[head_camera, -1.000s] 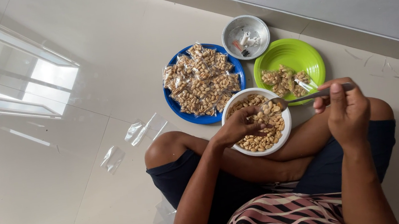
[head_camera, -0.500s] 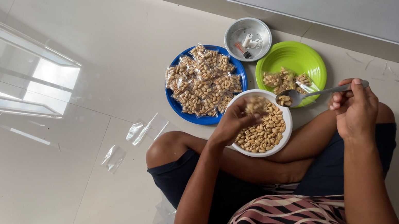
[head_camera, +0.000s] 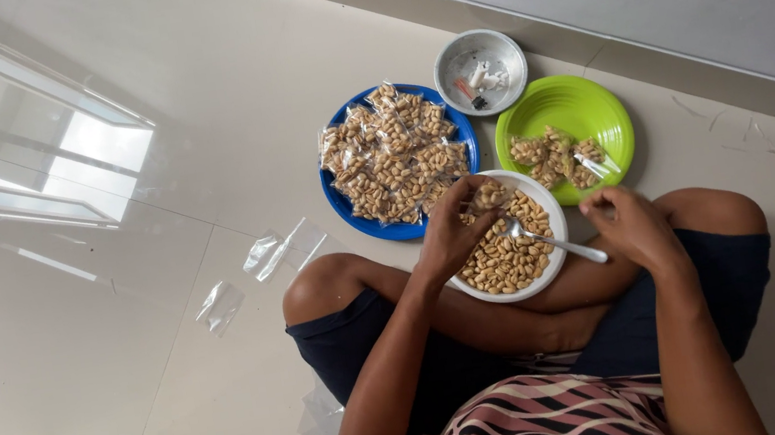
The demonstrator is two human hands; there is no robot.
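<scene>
A white bowl (head_camera: pixel 557 269) of peanuts rests on my crossed legs. My left hand (head_camera: pixel 449 236) lies on its left rim and pinches a small clear bag (head_camera: pixel 489 195) with a few peanuts over the bowl's far edge. A metal spoon (head_camera: pixel 553 242) lies slanted in the bowl, its head in the peanuts. The handle's end meets the curled fingers of my right hand (head_camera: pixel 632 229), just right of the bowl.
On the tiled floor beyond the bowl are a blue plate (head_camera: pixel 346 208) heaped with filled peanut bags, a green plate (head_camera: pixel 583 99) with a few bags and a small metal dish (head_camera: pixel 480 73) of small items. Empty clear bags (head_camera: pixel 276 250) lie to the left. A grey wall runs behind.
My right hand has come down from over the green plate, and the spoon now sits in the bowl. My left hand stays at the bowl's rim with the small bag.
</scene>
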